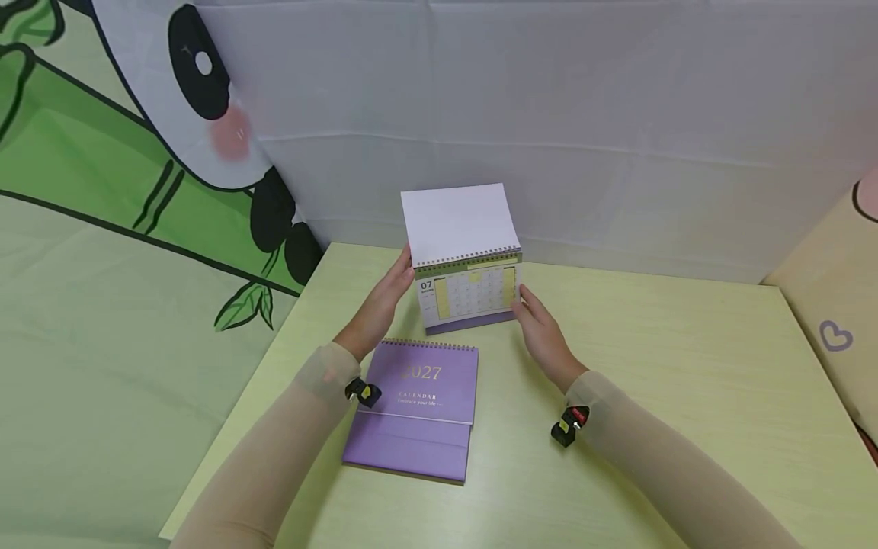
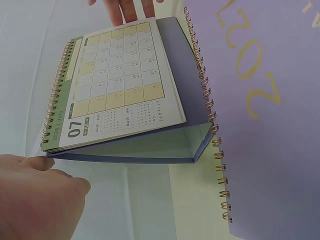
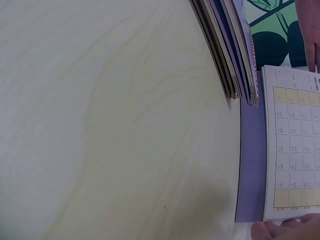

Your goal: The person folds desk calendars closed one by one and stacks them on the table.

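Observation:
An upright desk calendar [image 1: 469, 293] shows its 07 page, with a blank white sheet [image 1: 458, 225] beyond the spiral binding. In the head view, my left hand [image 1: 384, 301] holds its left side near the spiral. My right hand [image 1: 545, 335] holds the lower right edge, thumb toward the front. The left wrist view shows the left hand [image 2: 42, 195] at the spiral corner and the calendar's folded base [image 2: 150, 145] from the side. Across, the right fingertips [image 2: 129, 12] meet the opposite edge. The right wrist view catches only part of the right hand [image 3: 287, 229] at the page edge.
A purple 2027 calendar [image 1: 414, 427] lies flat on the pale wooden table [image 1: 658, 412], nearer me, partly under my left wrist. A white cloth backdrop [image 1: 583, 137] hangs behind the table. Printed cloth [image 1: 110, 305] covers the left side.

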Tool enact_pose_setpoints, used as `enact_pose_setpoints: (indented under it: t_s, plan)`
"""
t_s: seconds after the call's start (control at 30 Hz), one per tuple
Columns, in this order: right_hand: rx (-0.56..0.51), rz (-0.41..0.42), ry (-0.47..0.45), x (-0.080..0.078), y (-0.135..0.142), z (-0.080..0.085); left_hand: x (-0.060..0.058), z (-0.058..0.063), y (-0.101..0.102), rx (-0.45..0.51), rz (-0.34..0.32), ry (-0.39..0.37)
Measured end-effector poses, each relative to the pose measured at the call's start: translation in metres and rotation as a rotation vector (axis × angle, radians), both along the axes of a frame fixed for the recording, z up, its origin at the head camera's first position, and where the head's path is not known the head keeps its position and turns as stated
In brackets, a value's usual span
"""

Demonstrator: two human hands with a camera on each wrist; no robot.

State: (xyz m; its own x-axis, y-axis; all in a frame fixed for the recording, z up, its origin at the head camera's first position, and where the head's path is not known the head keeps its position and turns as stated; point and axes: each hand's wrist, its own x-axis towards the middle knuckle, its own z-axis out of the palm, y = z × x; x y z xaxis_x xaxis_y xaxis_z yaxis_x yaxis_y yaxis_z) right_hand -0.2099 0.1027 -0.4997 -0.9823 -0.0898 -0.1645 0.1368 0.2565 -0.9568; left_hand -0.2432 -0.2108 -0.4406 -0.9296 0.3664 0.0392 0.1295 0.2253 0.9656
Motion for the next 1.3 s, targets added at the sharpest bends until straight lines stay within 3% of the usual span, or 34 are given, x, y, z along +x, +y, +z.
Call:
enact_pose_setpoints:
  t_s: [1.3]
  plan:
    - [0.014, 0.001, 0.003, -0.0025, 0.0014, -0.0016, 0.0098, -0.0003, 0.0002, -0.001, -0.002, 0.011]
